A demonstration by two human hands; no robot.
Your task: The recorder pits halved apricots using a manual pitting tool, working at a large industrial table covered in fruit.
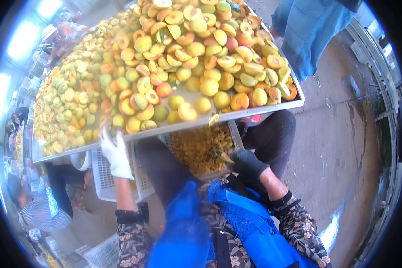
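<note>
A metal-edged table (pixel 201 123) before me is heaped with halved and whole yellow-orange stone fruit (pixel 196 48), apricots or peaches. My left hand (pixel 115 150), in a white glove, is at the table's front edge beside the fruit; its fingertips are blurred, and whether they grip anything is unclear. Below the edge, my right hand (pixel 248 164), in a black glove, holds a small tool with a tan handle (pixel 226 157); its tip is hard to make out. Under that tool a crate (pixel 236 135) between my legs contains many small fruit pieces or pits (pixel 201 147). A fruit piece (pixel 214 120) lies at the table's edge.
A white plastic crate (pixel 102 181) stands left of my legs, beside a white bucket (pixel 81 160). A person in a striped top (pixel 47 214) sits at the left. Someone in blue clothing (pixel 311 37) stands at the table's right side. Another crate (pixel 104 253) is at the lower left.
</note>
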